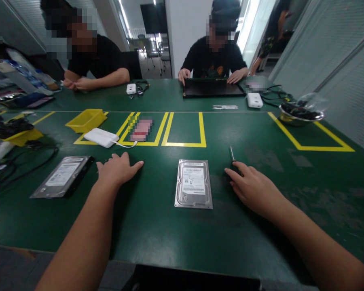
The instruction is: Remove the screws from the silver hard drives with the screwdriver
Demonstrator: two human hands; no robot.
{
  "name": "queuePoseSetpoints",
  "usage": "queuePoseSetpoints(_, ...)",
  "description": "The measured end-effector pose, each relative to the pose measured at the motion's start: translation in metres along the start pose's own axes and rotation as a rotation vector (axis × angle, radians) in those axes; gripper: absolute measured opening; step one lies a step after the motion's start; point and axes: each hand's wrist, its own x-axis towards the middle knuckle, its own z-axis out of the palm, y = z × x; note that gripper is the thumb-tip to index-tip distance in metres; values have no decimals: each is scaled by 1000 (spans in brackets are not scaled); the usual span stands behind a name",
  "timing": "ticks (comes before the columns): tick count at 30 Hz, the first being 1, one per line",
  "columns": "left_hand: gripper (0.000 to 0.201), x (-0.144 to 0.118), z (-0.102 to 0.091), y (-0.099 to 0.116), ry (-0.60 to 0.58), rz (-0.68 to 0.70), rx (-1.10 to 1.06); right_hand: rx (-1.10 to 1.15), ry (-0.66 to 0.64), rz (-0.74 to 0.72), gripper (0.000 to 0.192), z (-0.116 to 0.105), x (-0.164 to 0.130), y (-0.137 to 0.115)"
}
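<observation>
- Second hard drive [62, 177], dark, is laid flat toward the desk's [157, 234] left edge, label up.
- Left hand [117, 169] is rested palm down on the desk, fingers spread, nothing gripped; just right of that drive, not touching.
- Hard drive [193, 184], silver, label up, is laid flat between both hands, apart from each.
- Screwdriver [232, 154] is touched at its handle end by the right hand [255, 188]; grip loose, whether closed on it cannot be told.

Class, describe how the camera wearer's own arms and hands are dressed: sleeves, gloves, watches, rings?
Both forearms are bare as far as the view shows; no sleeves in view. The left hand and right hand wear no gloves, and no watch, bracelet or ring is visible.
</observation>
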Motion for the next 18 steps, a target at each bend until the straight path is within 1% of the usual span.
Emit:
queuePoseSetpoints(6,96,-1,0,2,8,17,20,-1,-20,-2,42,0,0,0)
queuePoseSetpoints(11,94,0,5,3,29,34,46,-5,-16,-7,41,1,0,1)
queuePoseSetpoints(18,93,-2,11,8,8,25,-49,-13,-9,-11,41,0,-1,0)
